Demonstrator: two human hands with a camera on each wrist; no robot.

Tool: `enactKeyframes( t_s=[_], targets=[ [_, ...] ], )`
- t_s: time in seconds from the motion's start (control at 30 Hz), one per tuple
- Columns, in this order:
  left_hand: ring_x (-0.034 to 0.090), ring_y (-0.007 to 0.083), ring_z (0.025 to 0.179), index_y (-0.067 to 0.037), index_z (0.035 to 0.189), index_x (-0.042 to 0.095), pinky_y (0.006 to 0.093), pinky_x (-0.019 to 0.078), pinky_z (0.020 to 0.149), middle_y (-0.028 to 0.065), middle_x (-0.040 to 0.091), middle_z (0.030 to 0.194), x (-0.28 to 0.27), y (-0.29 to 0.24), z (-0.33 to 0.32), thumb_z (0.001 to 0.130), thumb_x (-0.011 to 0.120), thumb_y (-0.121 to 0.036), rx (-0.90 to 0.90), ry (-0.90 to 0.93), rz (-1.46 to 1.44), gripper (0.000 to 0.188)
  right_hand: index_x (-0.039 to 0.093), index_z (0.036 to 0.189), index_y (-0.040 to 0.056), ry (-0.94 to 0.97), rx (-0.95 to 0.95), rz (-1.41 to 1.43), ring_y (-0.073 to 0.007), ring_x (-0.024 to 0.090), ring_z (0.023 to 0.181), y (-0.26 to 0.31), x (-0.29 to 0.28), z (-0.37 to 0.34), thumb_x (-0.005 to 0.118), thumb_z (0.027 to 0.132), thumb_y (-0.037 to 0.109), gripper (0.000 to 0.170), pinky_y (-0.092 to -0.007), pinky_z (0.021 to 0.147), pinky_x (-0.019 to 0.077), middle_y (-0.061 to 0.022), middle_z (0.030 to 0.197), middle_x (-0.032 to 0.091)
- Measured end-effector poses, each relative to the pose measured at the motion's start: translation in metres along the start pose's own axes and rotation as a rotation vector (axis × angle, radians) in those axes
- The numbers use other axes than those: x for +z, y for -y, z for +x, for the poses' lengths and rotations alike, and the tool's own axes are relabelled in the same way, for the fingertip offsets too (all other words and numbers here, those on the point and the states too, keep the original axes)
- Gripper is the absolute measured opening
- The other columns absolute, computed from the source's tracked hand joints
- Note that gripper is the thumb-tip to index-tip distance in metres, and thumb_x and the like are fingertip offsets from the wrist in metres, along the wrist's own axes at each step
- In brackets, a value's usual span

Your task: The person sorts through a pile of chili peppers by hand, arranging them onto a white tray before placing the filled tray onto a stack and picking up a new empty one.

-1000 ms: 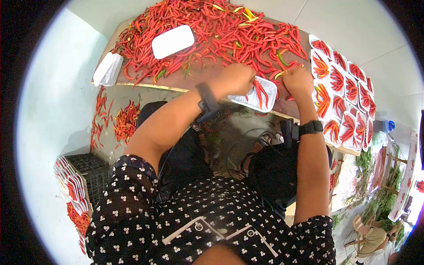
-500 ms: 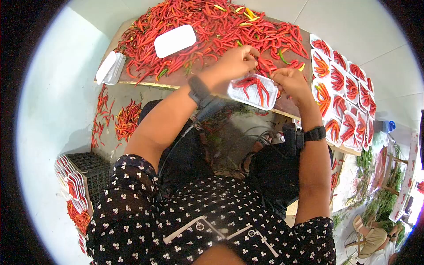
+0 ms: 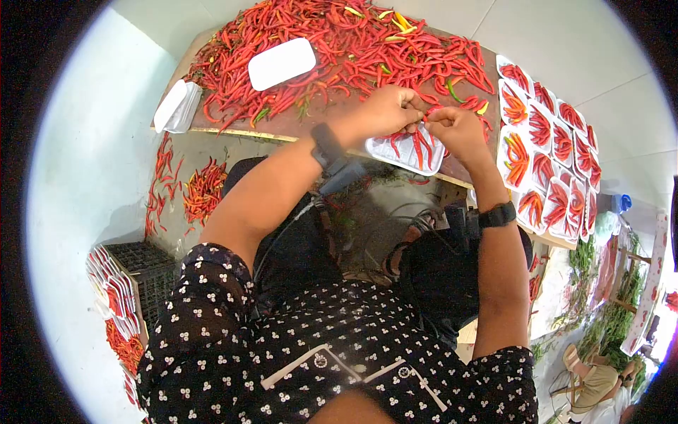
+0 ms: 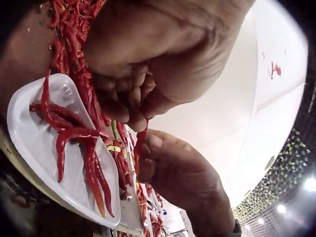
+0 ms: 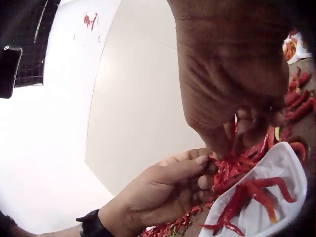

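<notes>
Both hands meet over the near edge of a white foam tray that holds several red chili peppers fanned out. Between the fingertips is one more red chili pepper. My left hand pinches it at its upper end, thumb against fingers. From the other side my right hand pinches the same chili pepper with thumb and forefinger. In the right wrist view, the left hand reaches in from below and the right hand comes from above; their fingertips nearly touch.
A big heap of red chilies covers the back of the brown table. An upturned white tray lies on it, with stacked trays at the left. Filled trays line the right side. A black crate stands lower left.
The left hand first left chilies in the tray, went up to the heap, then came back down to the right. The right hand moved left from the pile's edge, and both now meet at one chili.
</notes>
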State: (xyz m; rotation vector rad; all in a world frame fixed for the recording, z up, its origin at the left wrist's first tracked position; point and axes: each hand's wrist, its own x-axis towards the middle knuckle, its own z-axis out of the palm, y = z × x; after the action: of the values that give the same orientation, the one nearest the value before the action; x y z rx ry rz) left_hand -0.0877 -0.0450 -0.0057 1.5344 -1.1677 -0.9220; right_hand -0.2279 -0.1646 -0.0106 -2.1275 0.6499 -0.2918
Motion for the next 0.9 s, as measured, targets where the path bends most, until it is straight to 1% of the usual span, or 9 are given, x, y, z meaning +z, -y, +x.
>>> enactKeyframes(
  t_s=[0.1, 0.17, 0.2, 0.27, 0.3, 0.37, 0.47, 0.6, 0.9],
  targets=[
    [0.058, 0.0101, 0.059, 0.002, 0.086, 0.059, 0.0247, 0.0459, 0.054, 0.0049, 0.061, 0.068, 0.004, 0.000, 0.001, 0.083, 0.055, -0.006, -0.034, -0.021, 0.035, 0.010, 0.065, 0.085, -0.0006, -0.037, -0.029, -0.180, -0.0090, 0.055, 0.060, 0.004, 0.002, -0.001, 0.067, 0.073, 0.018, 0.022, -0.0247, 0.056, 0.0446, -0.0043, 0.068, 0.062],
    [0.058, 0.0111, 0.060, 0.002, 0.085, 0.060, 0.0263, 0.0466, 0.055, 0.0061, 0.062, 0.068, 0.005, 0.006, 0.003, 0.080, 0.058, -0.007, -0.019, -0.065, 0.037, 0.010, 0.069, 0.085, 0.0115, -0.008, -0.044, -0.299, -0.0314, 0.064, 0.076, 0.005, 0.001, 0.000, 0.057, 0.074, 0.036, 0.029, -0.0411, 0.072, 0.0504, -0.0152, 0.080, 0.065],
    [0.058, 0.0111, 0.060, 0.002, 0.085, 0.060, 0.0263, 0.0466, 0.055, 0.0061, 0.062, 0.068, 0.005, 0.005, 0.003, 0.080, 0.058, -0.007, -0.021, -0.063, 0.037, 0.010, 0.069, 0.085, 0.0115, -0.007, -0.042, -0.297, -0.0314, 0.064, 0.076, 0.007, 0.001, 0.000, 0.057, 0.074, 0.036, 0.029, -0.0411, 0.072, 0.0504, -0.0152, 0.080, 0.065],
    [0.062, 0.0174, 0.062, -0.001, 0.083, 0.062, 0.0311, 0.0481, 0.058, 0.0094, 0.064, 0.071, 0.002, 0.004, 0.001, 0.075, 0.062, -0.010, 0.054, -0.168, 0.392, 0.012, 0.069, 0.082, 0.0102, -0.003, -0.030, -0.430, -0.0329, 0.063, 0.076, 0.011, 0.000, -0.001, 0.054, 0.075, 0.032, 0.027, -0.0434, 0.071, 0.0503, -0.0166, 0.078, 0.064],
    [0.062, 0.0174, 0.062, -0.001, 0.083, 0.062, 0.0311, 0.0481, 0.058, 0.0094, 0.064, 0.071, 0.000, 0.003, 0.000, 0.075, 0.062, -0.010, 0.052, -0.165, 0.393, 0.012, 0.069, 0.082, 0.0102, -0.002, -0.027, -0.428, -0.0329, 0.063, 0.076, 0.008, 0.000, 0.001, 0.054, 0.075, 0.032, 0.027, -0.0434, 0.071, 0.0503, -0.0166, 0.078, 0.064],
    [0.063, 0.0250, 0.068, -0.005, 0.080, 0.063, 0.0356, 0.0488, 0.062, 0.0127, 0.064, 0.075, -0.004, 0.001, -0.003, 0.069, 0.065, -0.014, 0.066, -0.123, 0.637, 0.014, 0.068, 0.079, 0.0082, 0.035, -0.084, -0.594, -0.0340, 0.063, 0.075, 0.001, 0.003, 0.007, 0.050, 0.076, 0.027, 0.026, -0.0450, 0.069, 0.0504, -0.0164, 0.077, 0.064],
    [0.062, 0.0287, 0.070, -0.008, 0.079, 0.064, 0.0381, 0.0487, 0.063, 0.0138, 0.063, 0.076, -0.004, 0.007, -0.002, 0.068, 0.066, -0.015, 0.062, -0.098, 0.642, 0.014, 0.068, 0.077, 0.0103, -0.027, -0.088, -0.672, -0.0303, 0.063, 0.067, -0.005, 0.011, 0.010, 0.059, 0.070, 0.020, 0.015, -0.0400, 0.063, 0.0497, -0.0145, 0.073, 0.063],
    [0.062, 0.0297, 0.069, -0.008, 0.079, 0.064, 0.0391, 0.0484, 0.063, 0.0142, 0.063, 0.074, -0.003, 0.004, -0.007, 0.068, 0.065, -0.016, 0.034, -0.058, 0.688, 0.014, 0.068, 0.076, 0.0112, -0.020, -0.111, -0.717, -0.0314, 0.062, 0.067, -0.002, 0.014, 0.010, 0.058, 0.071, 0.020, 0.015, -0.0413, 0.064, 0.0500, -0.0147, 0.072, 0.063],
    [0.061, 0.0337, 0.070, -0.008, 0.075, 0.063, 0.0428, 0.0475, 0.063, 0.0154, 0.062, 0.072, 0.002, 0.012, -0.005, 0.066, 0.064, -0.016, 0.114, -0.081, 0.758, 0.012, 0.068, 0.073, 0.0118, -0.025, -0.065, -0.713, -0.0323, 0.062, 0.068, -0.003, 0.015, 0.008, 0.057, 0.071, 0.020, 0.013, -0.0423, 0.063, 0.0505, -0.0142, 0.072, 0.063]
  ],
)
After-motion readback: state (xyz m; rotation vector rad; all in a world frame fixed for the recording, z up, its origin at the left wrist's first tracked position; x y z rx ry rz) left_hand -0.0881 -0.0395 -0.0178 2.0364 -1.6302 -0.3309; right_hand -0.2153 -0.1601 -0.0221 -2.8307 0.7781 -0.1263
